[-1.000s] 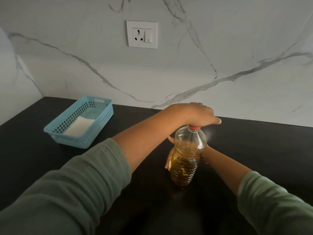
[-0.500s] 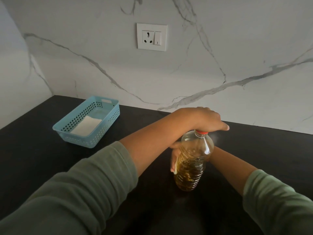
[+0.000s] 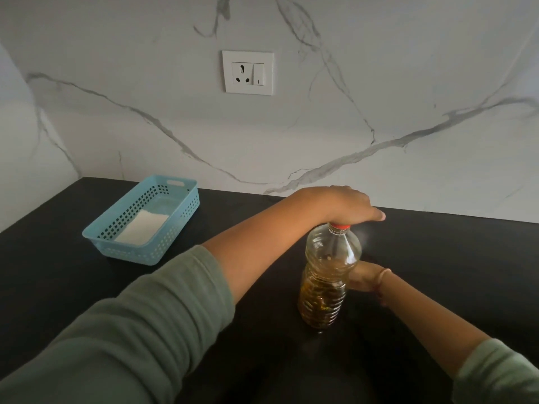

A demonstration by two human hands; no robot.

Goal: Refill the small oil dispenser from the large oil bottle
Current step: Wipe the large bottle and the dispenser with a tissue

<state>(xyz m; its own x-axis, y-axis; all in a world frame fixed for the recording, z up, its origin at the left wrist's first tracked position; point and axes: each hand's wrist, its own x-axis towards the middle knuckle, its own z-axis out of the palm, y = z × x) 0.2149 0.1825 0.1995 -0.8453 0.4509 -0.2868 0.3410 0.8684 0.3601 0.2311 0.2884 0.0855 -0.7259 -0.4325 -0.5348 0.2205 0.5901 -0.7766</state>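
Fingers together, the left hand [image 3: 341, 205] cups the red cap [image 3: 339, 226] as the right hand [image 3: 363, 279] wraps, from 3 o'clock, the ribbed waist of the half-full, likely squashy, slick large oil bottle [image 3: 329, 275].

Black counter [image 3: 73, 287], veined marble wall [image 3: 379, 83]

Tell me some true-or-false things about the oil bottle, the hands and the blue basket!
1. The large oil bottle stands upright on the black counter. True.
2. The bottle is full to the top. False: oil fills only roughly its lower half.
3. The left hand sits on the red cap. True.
4. The blue basket has nothing in it. False: a flat white thing lies inside.
5. The right hand lies flat on the counter. False: it holds the bottle's side.
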